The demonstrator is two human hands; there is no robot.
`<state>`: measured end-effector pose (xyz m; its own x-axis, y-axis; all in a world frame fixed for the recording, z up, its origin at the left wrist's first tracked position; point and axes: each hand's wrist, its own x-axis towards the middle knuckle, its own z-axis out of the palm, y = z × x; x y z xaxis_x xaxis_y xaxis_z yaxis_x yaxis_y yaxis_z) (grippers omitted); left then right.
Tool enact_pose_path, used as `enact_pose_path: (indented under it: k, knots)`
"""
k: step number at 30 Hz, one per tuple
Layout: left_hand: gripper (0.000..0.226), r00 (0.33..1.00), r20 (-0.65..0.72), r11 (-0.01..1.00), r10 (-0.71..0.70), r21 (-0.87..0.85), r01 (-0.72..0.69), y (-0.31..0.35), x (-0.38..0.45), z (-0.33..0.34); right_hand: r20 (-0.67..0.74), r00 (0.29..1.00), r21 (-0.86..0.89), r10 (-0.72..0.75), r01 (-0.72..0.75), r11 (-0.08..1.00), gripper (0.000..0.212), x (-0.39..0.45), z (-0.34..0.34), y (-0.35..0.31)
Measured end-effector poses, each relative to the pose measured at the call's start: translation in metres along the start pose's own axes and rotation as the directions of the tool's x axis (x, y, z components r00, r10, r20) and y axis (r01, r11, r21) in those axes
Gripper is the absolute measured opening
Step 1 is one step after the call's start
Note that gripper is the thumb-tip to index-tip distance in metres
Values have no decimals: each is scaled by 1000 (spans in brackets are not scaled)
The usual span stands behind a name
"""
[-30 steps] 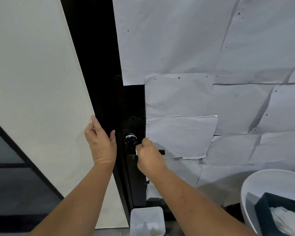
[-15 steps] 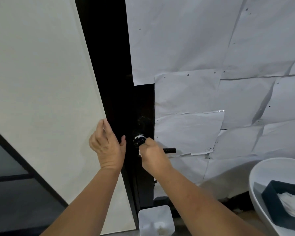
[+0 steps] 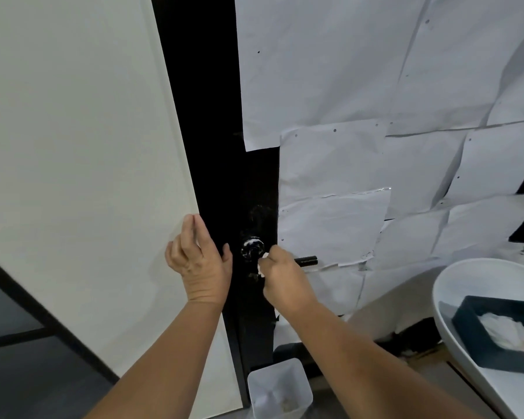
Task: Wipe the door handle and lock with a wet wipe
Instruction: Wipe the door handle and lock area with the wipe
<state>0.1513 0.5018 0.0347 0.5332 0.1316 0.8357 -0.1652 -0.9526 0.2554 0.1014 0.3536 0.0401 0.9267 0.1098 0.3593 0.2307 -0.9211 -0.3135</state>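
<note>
Handle [image 3: 307, 261] sticks out to the right from the black door [image 3: 221, 146], just beside the round lock [image 3: 252, 248]. Right hand [image 3: 285, 281] is curled round the handle's near part, with a bit of white wipe [image 3: 263, 263] poking out of its grip. Left hand [image 3: 198, 261] rests against the door edge, fingers loosely bent, holding nothing. Clear bin [image 3: 280, 390] on the floor below, white basin [image 3: 466, 297] at lower right.
</note>
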Motion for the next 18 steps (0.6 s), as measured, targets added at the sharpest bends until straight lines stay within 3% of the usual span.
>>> enact_pose_path:
  k: [7,14,18]
  knots:
    - [95,1000,15,1000,-20,8,20,2,-2,0,-8,995,-15,104,-104,994,17,4,-18,23]
    - [98,1000,9,1000,-25,18,25,2,-2,1,52,995,25,-85,84,996,22,8,-8,5]
    - [98,999,26,999,-27,28,26,3,-2,-1,66,996,14,-57,56,998,23,10,-16,26]
